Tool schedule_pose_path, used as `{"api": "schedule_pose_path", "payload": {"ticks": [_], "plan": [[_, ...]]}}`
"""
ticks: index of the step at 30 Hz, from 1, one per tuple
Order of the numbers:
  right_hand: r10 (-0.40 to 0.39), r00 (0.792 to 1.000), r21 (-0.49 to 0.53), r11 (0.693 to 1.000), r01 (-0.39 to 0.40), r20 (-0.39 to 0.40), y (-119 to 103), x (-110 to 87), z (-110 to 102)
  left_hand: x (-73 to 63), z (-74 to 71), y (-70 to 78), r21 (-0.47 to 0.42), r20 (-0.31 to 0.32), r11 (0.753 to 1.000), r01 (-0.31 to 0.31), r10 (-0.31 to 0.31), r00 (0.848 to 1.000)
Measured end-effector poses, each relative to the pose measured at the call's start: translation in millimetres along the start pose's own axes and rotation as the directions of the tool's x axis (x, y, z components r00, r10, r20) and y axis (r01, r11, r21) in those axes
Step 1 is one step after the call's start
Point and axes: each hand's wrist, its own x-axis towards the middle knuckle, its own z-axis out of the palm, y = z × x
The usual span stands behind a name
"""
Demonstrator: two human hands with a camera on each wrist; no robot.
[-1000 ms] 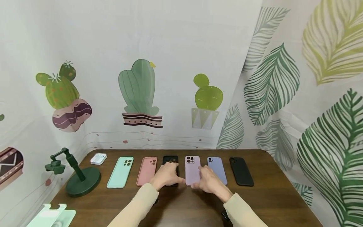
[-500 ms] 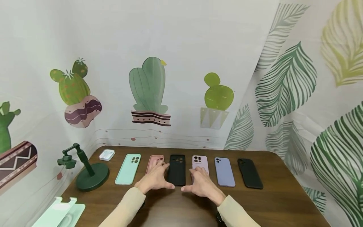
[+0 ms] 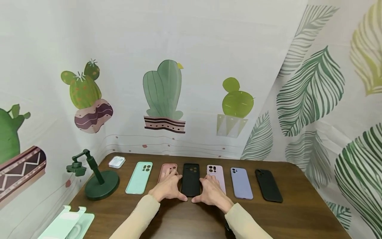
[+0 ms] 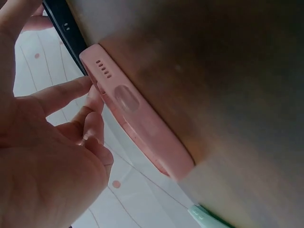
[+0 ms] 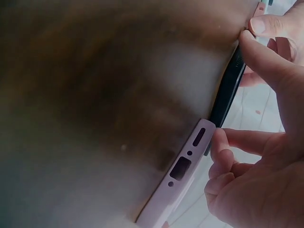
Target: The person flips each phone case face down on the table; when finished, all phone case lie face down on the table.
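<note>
A black phone case [image 3: 191,181] lies flat in the middle of a row, camera holes at the far end. My left hand [image 3: 168,187] is at its left side, fingers reaching over the pink phone case [image 4: 137,111], which it partly hides. On the other side, my right hand [image 3: 211,192] spans part of the lilac phone case [image 5: 178,171], with its fingers along the black case's right edge. Both thumbs point inward near the black case's near end, a small gap between them. Neither hand has lifted a case; whether the fingertips touch the black one, I cannot tell.
A mint phone case [image 3: 139,178] lies to the left, a blue one [image 3: 241,183] and another black one [image 3: 268,186] to the right. A green stand [image 3: 101,186], a small white box [image 3: 117,162] and a mint stand [image 3: 67,224] occupy the table's left side.
The hands first lay over the middle black case and the lilac case, then shifted left to either side of the black case. The head view has turned slightly left.
</note>
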Motion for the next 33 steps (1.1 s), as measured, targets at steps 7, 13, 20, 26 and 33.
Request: {"api": "schedule_pose_path", "payload": {"ticks": [7, 13, 20, 26, 33], "plan": [[0.01, 1.0, -0.004, 1.0, -0.01, 0.008, 0.0, 0.3, 0.8, -0.8, -0.9, 3.4, 0.005, 0.002, 1.0, -0.003, 0.003, 1.0], [0.015, 1.0, 0.012, 1.0, -0.015, 0.008, 0.0, 0.0, 0.1, -0.2, 1.2, 5.4, 0.033, -0.012, 0.999, -0.009, 0.009, 1.0], [0.007, 1.0, 0.059, 0.998, -0.006, -0.01, 1.9, -0.3, 0.6, -0.7, -0.2, 8.5, 0.063, -0.029, 0.997, -0.032, 0.034, 0.999], [0.002, 1.0, 0.075, 0.997, 0.0, -0.027, 2.8, -1.1, 0.5, -1.7, -0.1, 9.1, 0.029, -0.026, 0.999, -0.024, 0.025, 0.999], [-0.003, 0.999, 0.087, 0.996, 0.008, -0.051, 1.0, -1.3, 0.2, -1.3, 0.7, 7.6, 0.009, -0.028, 1.0, -0.024, 0.024, 0.999]]}}
